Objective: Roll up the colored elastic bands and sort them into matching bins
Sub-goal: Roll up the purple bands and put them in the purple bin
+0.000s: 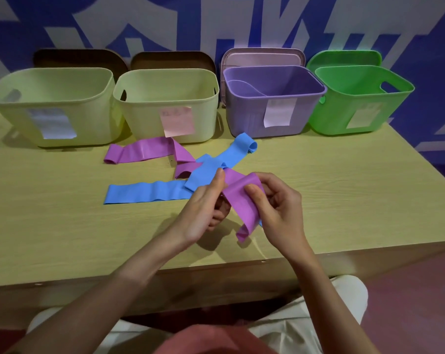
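Both hands hold one purple elastic band above the table's middle. My left hand pinches its upper end with the thumb on top. My right hand grips the band's middle, and the loose end hangs down below it. A second purple band lies flat further back. A long blue band lies on the table to the left, and another blue band runs diagonally toward the bins. Behind stand two pale yellow bins, a purple bin and a green bin.
Each bin carries a paper label on its front. Lids lean against the wall behind the bins. The wooden table has its front edge close to my knees. A purple strip lies inside the purple bin.
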Tool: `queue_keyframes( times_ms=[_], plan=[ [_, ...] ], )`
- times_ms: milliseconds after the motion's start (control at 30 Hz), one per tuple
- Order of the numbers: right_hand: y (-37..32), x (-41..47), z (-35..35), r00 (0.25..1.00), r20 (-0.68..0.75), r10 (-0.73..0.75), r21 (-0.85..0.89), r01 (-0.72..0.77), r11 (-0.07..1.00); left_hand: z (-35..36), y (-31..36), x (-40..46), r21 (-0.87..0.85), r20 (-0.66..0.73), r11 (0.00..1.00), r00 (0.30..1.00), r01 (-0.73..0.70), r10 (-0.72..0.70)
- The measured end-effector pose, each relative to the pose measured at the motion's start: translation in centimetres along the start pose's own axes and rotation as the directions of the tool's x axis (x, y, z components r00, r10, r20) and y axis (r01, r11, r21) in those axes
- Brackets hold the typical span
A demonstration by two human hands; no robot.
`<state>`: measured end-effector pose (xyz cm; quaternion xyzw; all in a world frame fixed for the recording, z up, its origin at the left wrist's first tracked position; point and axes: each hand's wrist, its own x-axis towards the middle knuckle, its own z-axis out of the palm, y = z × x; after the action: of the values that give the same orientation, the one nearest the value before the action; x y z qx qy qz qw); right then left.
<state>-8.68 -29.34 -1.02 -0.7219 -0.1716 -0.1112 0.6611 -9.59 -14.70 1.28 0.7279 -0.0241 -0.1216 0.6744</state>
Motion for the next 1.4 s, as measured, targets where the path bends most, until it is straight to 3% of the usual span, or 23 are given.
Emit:
queue_keyframes(
  times_ms=[100,167,267,333,433,600,667,733,900,1033,1200,1300,1400],
  plan=[
    [0.2,0.0,0.1,1.0,-0.008,0.004,0.0,-0.004,1.0,0.1,-0.7,-0.1,0.107,-0.052,0.979,0.982,-0.174,0.18],
    [0.2,0.1,0.2,1.0,-0.004,0.015,0.006,-0.015,1.0,-0.1,-1.3,0.0,0.334,-0.034,0.898,0.948,-0.287,0.315],
    [0.3,0.0,0.1,0.999,0.001,0.045,0.048,-0.045,0.998,-0.2,-1.6,0.1,0.457,-0.056,0.839,0.932,-0.295,0.358],
    [0.4,-0.2,0.0,0.998,0.025,0.051,0.076,-0.053,0.996,0.0,-1.3,0.3,0.333,-0.086,0.903,0.945,-0.27,0.314],
    [0.8,-0.2,-0.2,0.996,0.081,0.041,0.079,-0.047,0.996,-0.1,-0.5,0.4,0.001,-0.06,0.989,0.987,-0.15,0.149],
    [0.7,0.0,-0.3,0.996,0.093,0.0,0.069,-0.007,0.998,-1.2,-0.2,0.5,-0.298,0.254,0.949,0.967,0.099,-0.021],
    [0.5,-0.1,-0.2,0.996,0.089,-0.001,0.084,-0.007,0.996,-1.7,-0.7,0.7,-0.29,0.336,0.943,0.94,0.161,-0.058],
    [0.5,-0.2,-0.1,0.996,0.088,0.007,0.063,-0.013,0.998,-1.7,-0.9,0.8,-0.198,0.342,0.97,0.938,0.137,-0.063],
    [0.9,-0.3,0.0,0.999,0.04,0.031,0.028,-0.032,0.999,-0.6,-0.9,0.6,-0.029,0.101,0.999,0.995,0.03,-0.027],
    [1.3,-0.3,-0.2,0.999,0.017,0.052,0.04,-0.052,0.998,-0.3,-1.4,0.2,0.023,0.044,0.995,0.994,-0.1,0.098],
    [1.5,-0.2,0.1,0.997,0.011,0.078,0.065,-0.078,0.995,-0.5,-2.7,0.6,0.225,-0.016,0.95,0.974,-0.217,0.226],
    [1.5,-0.4,-0.2,0.997,0.028,0.071,0.076,-0.073,0.994,-0.7,-2.2,0.8,0.129,-0.065,0.977,0.981,-0.171,0.18],
    [2.0,-0.2,-0.5,0.998,0.042,0.041,0.015,-0.041,0.999,-1.1,-1.5,0.6,-0.137,0.018,0.987,0.996,-0.084,0.087]
  ],
)
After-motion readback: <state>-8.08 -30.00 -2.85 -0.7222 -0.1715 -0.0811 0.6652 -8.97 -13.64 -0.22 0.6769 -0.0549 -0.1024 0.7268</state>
